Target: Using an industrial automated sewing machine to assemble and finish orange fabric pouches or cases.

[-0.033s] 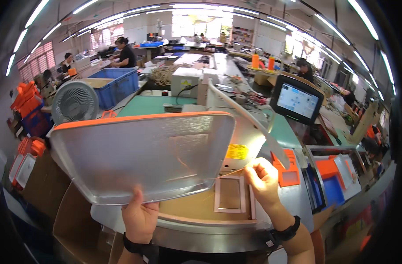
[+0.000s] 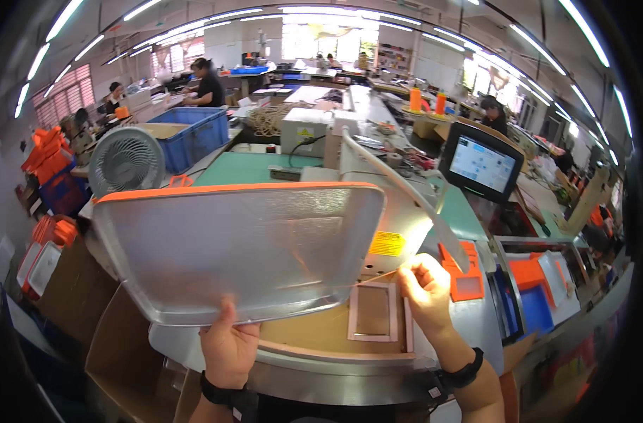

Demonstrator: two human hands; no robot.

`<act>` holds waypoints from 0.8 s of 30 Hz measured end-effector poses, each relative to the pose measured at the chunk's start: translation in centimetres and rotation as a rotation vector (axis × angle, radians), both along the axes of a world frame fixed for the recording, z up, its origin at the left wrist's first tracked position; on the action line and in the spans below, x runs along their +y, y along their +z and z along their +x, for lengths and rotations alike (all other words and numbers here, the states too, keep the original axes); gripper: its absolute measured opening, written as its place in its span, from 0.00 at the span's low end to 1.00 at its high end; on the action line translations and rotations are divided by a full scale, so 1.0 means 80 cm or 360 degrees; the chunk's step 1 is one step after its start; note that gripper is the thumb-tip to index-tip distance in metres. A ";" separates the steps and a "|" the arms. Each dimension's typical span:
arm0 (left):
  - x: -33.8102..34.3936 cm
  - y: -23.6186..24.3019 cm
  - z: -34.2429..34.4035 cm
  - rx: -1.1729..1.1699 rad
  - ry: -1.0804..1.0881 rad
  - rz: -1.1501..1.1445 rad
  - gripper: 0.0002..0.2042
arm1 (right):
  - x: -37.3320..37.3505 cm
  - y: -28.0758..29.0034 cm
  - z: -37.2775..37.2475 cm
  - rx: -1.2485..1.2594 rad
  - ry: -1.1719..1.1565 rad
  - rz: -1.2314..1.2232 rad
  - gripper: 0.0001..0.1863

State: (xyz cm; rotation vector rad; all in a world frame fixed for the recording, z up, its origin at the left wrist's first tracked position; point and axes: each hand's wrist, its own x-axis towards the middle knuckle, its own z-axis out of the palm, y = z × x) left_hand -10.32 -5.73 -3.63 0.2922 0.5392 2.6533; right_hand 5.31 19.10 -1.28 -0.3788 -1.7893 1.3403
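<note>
My left hand grips the lower edge of a silver foil-faced panel, thumb on the shiny face and fingers behind it. The panel is tilted up over the worktable, with rounded corners and an orange top edge. To its right, my right hand is closed in a pinch on a thin orange thread, which stretches to the panel's lower right edge. Below the thread, a pale rectangular frame lies on a tan board.
A pale machine body with a yellow label stands behind the panel; a curved white bar arches beside it. Orange pieces lie right of my hand. A screen, a fan and a blue crate stand farther off.
The whole picture has shifted slightly to the right. Both hands keep their hold on the panel and the thread, with the panel a touch farther right.
</note>
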 end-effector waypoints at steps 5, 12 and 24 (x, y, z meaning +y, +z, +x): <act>-0.005 -0.004 -0.002 -0.0171 -0.0037 -0.0019 0.19 | -0.008 -0.010 -0.008 0.0033 -0.0121 0.0047 0.05; 0.001 -0.028 -0.006 -0.0096 -0.0105 -0.0018 0.16 | -0.002 -0.021 -0.008 -0.0137 -0.0461 0.0748 0.05; 0.000 -0.022 -0.001 -0.0075 -0.0169 0.0020 0.16 | 0.039 -0.066 -0.010 -0.0343 -0.0159 0.0323 0.06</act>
